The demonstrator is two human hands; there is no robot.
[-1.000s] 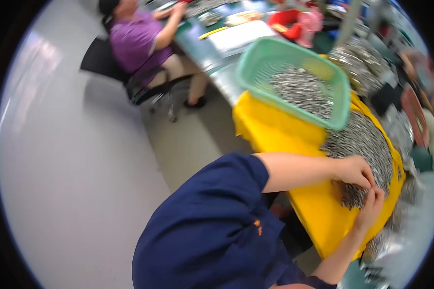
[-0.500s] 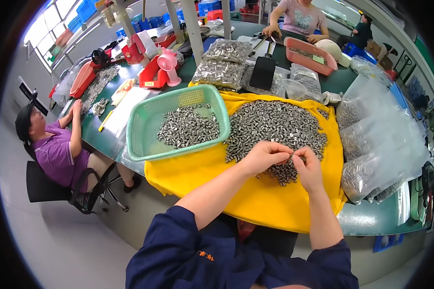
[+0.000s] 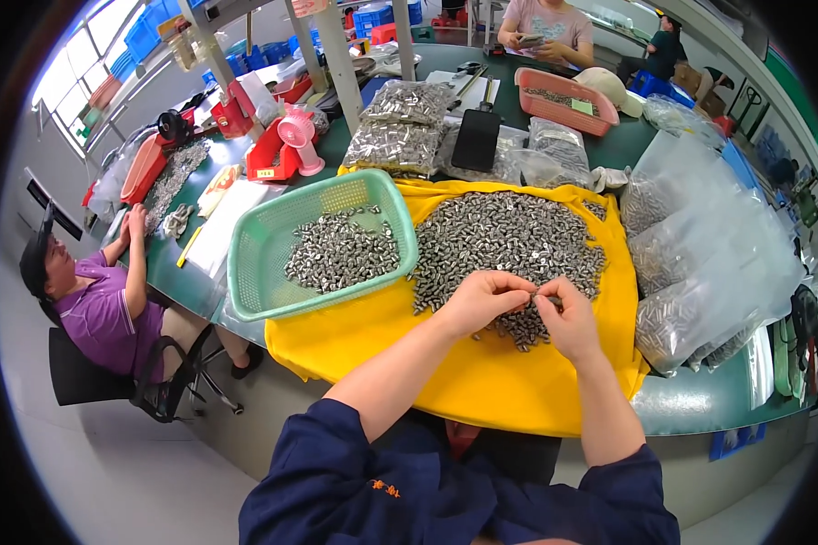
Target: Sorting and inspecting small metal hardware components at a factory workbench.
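Yellow cloth (image 3: 504, 391); metal parts (image 3: 509, 232) heaped beneath, beyond 2 hands (image 3: 568, 325).

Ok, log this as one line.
left hand, right hand: fingertips close together | metal pieces: heaped on yellow cloth | green basket: left of heap

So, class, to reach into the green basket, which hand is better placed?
Probably the left: the left hand, meeting the other over the metal parts, is nearer the green basket, which stands on that side. The right hand is farther away and would likely have to cross the left.
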